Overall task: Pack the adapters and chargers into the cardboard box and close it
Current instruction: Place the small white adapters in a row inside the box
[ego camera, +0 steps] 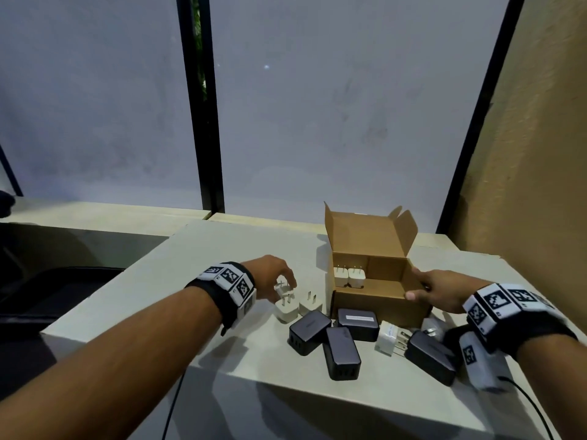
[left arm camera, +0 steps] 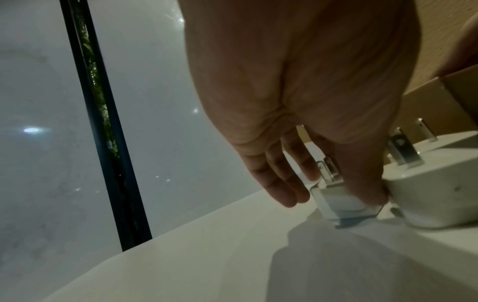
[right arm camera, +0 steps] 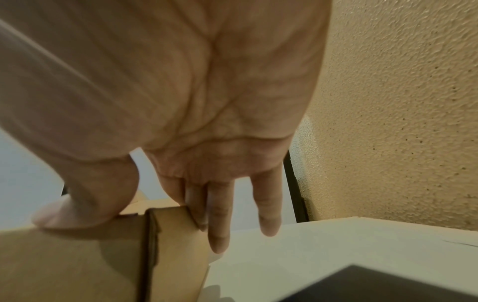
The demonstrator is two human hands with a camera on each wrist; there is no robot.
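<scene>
A: What has the left hand (ego camera: 270, 270) got?

B: Its thumb and fingers (left arm camera: 287, 179) are curled round a small white adapter (ego camera: 283, 291), prongs up, pinching it. In the left wrist view the adapter (left arm camera: 341, 202) sits low against the table (ego camera: 203, 258); whether it has left the surface I cannot tell.

A: And right beside that grip?

B: Two more white adapters: a larger one (ego camera: 286, 309) just under the hand and another (ego camera: 311, 304) on the box side of it, both prongs up.

A: The right hand (ego camera: 440, 289)?

B: It grips the near right corner of the cardboard box (ego camera: 378, 300), thumb lying along the front wall's top edge, fingers (right arm camera: 218, 220) straight down the side wall.

A: Where is the box from the pinch?

B: Just past the two loose adapters, lid standing open at the back. Two white adapters (ego camera: 349, 276) stand inside by its left wall, prongs up.

A: Anything nearer the person?

B: Four dark chargers: three (ego camera: 309, 331) (ego camera: 343, 352) (ego camera: 358, 322) lying close together before the box, a fourth (ego camera: 432, 355) under the right wrist, with a white plug (ego camera: 389, 338) between them
</scene>
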